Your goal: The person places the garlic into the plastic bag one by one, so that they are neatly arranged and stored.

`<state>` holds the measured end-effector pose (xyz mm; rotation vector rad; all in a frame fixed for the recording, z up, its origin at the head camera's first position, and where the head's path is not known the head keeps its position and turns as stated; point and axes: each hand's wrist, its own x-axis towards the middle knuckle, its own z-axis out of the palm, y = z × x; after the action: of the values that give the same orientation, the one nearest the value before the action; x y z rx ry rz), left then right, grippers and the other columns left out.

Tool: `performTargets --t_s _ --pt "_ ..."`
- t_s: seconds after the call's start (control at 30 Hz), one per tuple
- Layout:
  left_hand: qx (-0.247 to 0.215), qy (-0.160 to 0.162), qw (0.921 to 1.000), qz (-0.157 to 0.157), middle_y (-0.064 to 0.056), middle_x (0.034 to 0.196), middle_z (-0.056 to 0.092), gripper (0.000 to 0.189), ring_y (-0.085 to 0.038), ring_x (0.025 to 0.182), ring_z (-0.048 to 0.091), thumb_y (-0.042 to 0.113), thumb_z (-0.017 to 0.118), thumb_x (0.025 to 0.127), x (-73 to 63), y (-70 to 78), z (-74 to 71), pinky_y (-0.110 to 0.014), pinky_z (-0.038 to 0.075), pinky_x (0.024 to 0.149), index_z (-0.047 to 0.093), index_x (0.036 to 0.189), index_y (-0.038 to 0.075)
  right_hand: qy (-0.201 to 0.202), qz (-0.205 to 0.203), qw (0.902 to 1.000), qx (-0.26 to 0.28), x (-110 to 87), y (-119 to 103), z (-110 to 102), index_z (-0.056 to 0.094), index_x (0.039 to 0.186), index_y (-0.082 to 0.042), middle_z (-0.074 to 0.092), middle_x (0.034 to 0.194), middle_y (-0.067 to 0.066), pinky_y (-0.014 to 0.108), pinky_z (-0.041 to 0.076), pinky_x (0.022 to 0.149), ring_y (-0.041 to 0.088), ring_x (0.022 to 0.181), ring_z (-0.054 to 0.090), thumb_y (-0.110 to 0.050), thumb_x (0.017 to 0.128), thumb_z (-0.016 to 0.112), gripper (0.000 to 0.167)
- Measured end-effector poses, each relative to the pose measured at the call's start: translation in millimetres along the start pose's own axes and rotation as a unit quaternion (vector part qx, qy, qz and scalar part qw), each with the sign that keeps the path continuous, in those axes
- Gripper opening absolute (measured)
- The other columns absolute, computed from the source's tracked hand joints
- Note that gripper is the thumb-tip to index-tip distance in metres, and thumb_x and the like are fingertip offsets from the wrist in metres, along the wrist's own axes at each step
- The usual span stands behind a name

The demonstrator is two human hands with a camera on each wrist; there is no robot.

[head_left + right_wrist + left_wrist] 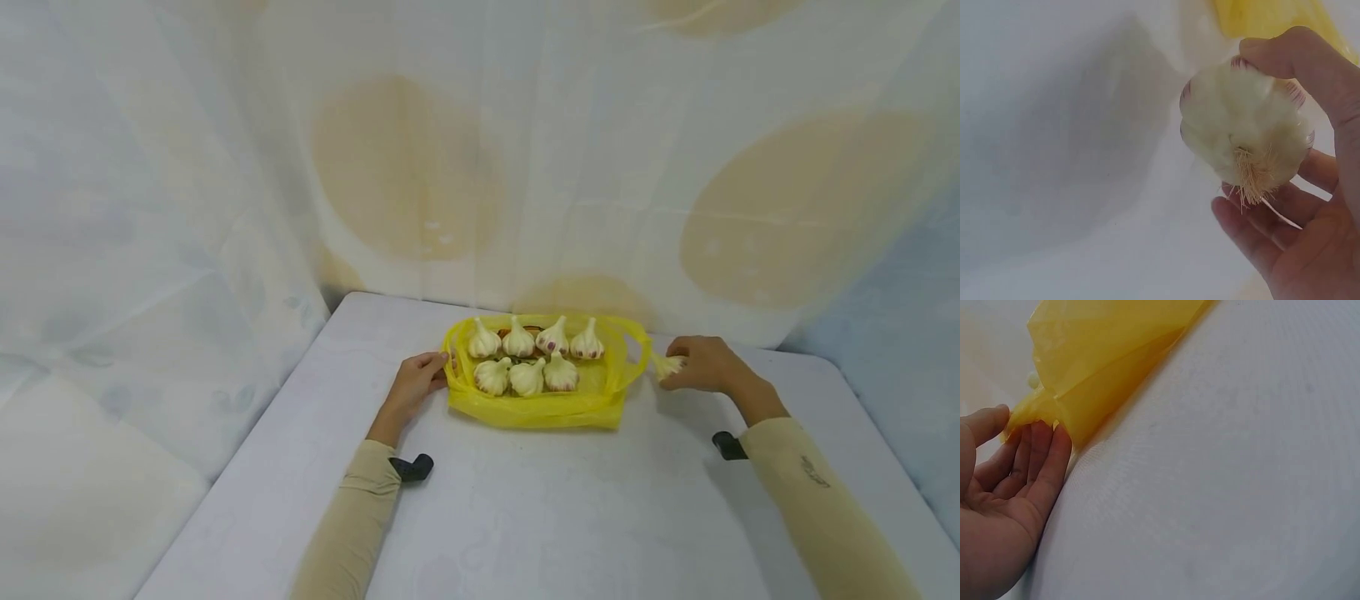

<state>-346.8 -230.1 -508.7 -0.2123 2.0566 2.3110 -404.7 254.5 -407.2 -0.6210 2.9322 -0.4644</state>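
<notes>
A yellow plastic bag (536, 410) lies on the table with its mouth spread wide, and several garlic bulbs (527, 377) sit inside it in two rows. At the bag's left end, my left hand (413, 384) pinches the plastic edge between thumb and fingers; the left wrist view shows the bag's gathered corner (1038, 409) there. To the right of the bag, my right hand (703, 365) grips a single garlic bulb (1241, 122) with thumb and fingers around it. That bulb's dry roots face the right wrist camera, and purple streaks mark its skin.
The white table (517, 508) has its far edge just behind the bag. A pale curtain (570, 167) with tan round patches hangs behind the table and along both sides. Part of a dark, printed item (534, 330) shows beneath the bulbs.
</notes>
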Motion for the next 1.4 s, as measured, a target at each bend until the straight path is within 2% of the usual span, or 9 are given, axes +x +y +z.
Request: performTargets --t_s 0.3,0.47,0.57,0.7,0.87,1.07,1.17,1.33,1.4 --pt "-0.008 0.0 1.0 0.001 -0.016 0.114 0.064 0.037 -0.025 0.101 0.062 0.03 0.062 0.098 -3.4 -1.7 -4.2 -0.032 0.055 0.085 0.065 0.12 0.001 0.05 0.007 0.9971 0.057 -13.2 4.2 3.4 0.066 0.102 -0.006 0.066 0.097 0.008 0.033 0.044 0.067 0.023 0.08 0.054 -0.037 0.072 0.086 0.047" --pt "-0.003 -0.003 1.0 -0.003 -0.014 0.116 0.064 0.036 -0.024 0.102 0.061 0.03 0.062 0.097 -1.6 -1.8 -2.8 -0.033 0.054 0.086 0.066 0.12 0.002 0.089 -0.008 0.9935 0.07 -21.8 4.5 2.2 0.061 0.119 0.003 0.063 0.109 0.019 0.039 0.048 0.072 0.03 0.091 0.057 -0.037 0.071 0.087 0.068" --pt "0.003 -0.002 1.0 -0.005 -0.015 0.118 0.063 0.039 -0.023 0.102 0.061 0.031 0.062 0.097 -2.4 -4.2 -1.9 -0.033 0.054 0.086 0.064 0.123 0.002 0.122 -0.024 0.9894 0.076 -27.1 1.2 -0.6 0.059 0.124 0.006 0.06 0.108 0.02 0.037 0.05 0.07 0.033 0.093 0.056 -0.035 0.072 0.087 0.073" --pt "0.002 -0.004 1.0 0.005 -0.016 0.117 0.064 0.04 -0.024 0.101 0.062 0.031 0.061 0.098 -3.9 -7.4 -2.2 -0.033 0.054 0.086 0.064 0.123 0.001 0.173 -0.058 0.9792 0.088 -28.1 -5.6 -3.3 0.06 0.121 0.006 0.059 0.107 0.016 0.024 0.05 0.068 0.032 0.091 0.058 -0.029 0.071 0.089 0.067" --pt "-0.002 0.003 1.0 0.008 -0.015 0.114 0.065 0.036 -0.024 0.101 0.063 0.029 0.06 0.098 -4.2 -6.5 -2.4 -0.032 0.055 0.085 0.066 0.121 0.002 0.232 -0.098 0.9639 0.087 -23.5 -17.7 -6.1 0.062 0.117 0.005 0.062 0.109 0.016 0.005 0.041 0.074 0.029 0.093 0.059 -0.021 0.067 0.091 0.064" --pt "-0.005 -0.001 0.9999 0.012 -0.014 0.116 0.065 0.037 -0.023 0.101 0.062 0.029 0.061 0.098 -1.0 -3.8 -0.4 -0.031 0.055 0.085 0.065 0.121 0.001 0.287 -0.155 0.9405 0.093 -17.7 -34.5 -6.7 0.063 0.113 0.005 0.063 0.106 0.014 0.001 0.039 0.078 0.025 0.093 0.06 -0.007 0.06 0.093 0.061" --pt "-0.002 0.001 0.9999 0.012 -0.014 0.115 0.065 0.037 -0.023 0.099 0.062 0.029 0.061 0.098 -0.7 -3.4 0.1 -0.031 0.055 0.084 0.065 0.121 0.0 0.295 -0.168 0.935 0.103 -14.6 -44.0 -3.3 0.063 0.112 0.003 0.063 0.106 0.012 0.001 0.04 0.079 0.023 0.092 0.058 -0.006 0.06 0.092 0.06" --pt "-0.004 0.002 0.9999 0.01 -0.013 0.115 0.065 0.034 -0.023 0.099 0.062 0.028 0.061 0.098 -0.7 -3.5 0.4 -0.03 0.055 0.084 0.067 0.118 0.001 0.28 -0.17 0.937 0.12 -9.8 -59.7 4.9 0.064 0.114 0.0 0.061 0.108 0.008 0.004 0.042 0.08 0.02 0.093 0.057 -0.01 0.064 0.092 0.058" --pt "-0.005 -0.001 0.9999 0.012 -0.013 0.115 0.065 0.034 -0.023 0.099 0.062 0.028 0.061 0.098 -0.3 -3.4 1.0 -0.03 0.055 0.084 0.066 0.118 0.001 0.273 -0.168 0.9388 0.127 -8.4 -65.7 8.2 0.064 0.114 0.0 0.061 0.109 0.008 0.011 0.048 0.08 0.019 0.094 0.057 -0.012 0.065 0.091 0.057"
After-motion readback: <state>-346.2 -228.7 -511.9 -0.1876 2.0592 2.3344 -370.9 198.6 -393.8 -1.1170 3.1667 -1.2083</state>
